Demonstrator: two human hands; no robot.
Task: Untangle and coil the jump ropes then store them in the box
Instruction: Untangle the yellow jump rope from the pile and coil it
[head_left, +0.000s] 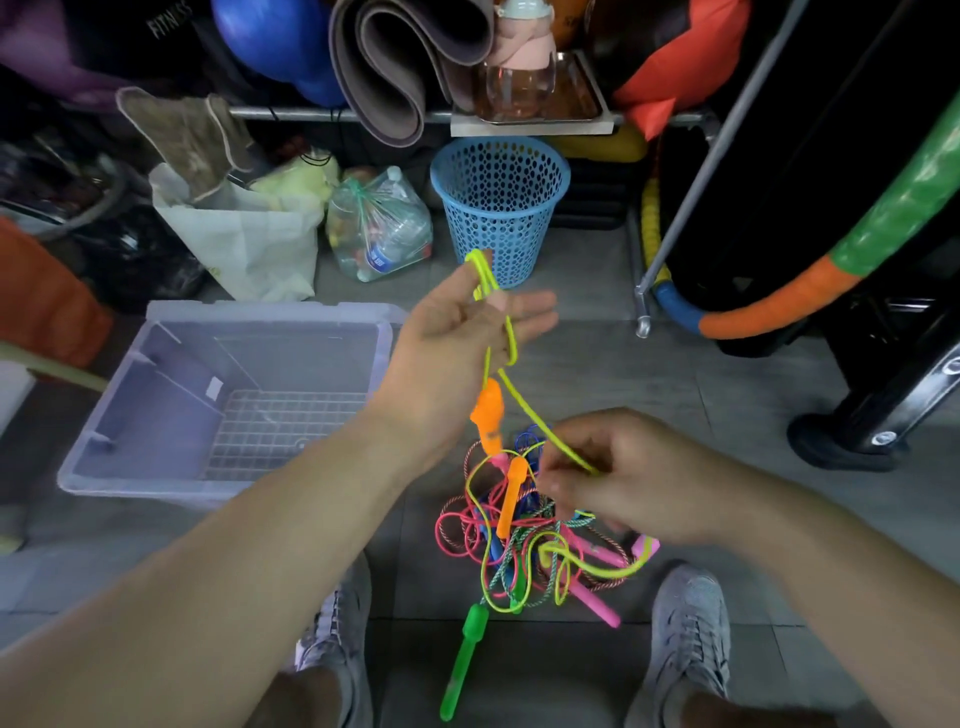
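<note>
Left grip (467, 332) is spread wide with the yellow rope (513, 343) looped over its fingers (530, 301), and the right grip (613, 478) is pinched on that rope above the near tangle (519, 540) on the floor (727, 395), where knots may be tightened if it is pulled hard.

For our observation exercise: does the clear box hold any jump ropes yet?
No ropes inside: the clear box shows only a wire grid at its bottom; the tangled ropes lie on the floor.
</note>
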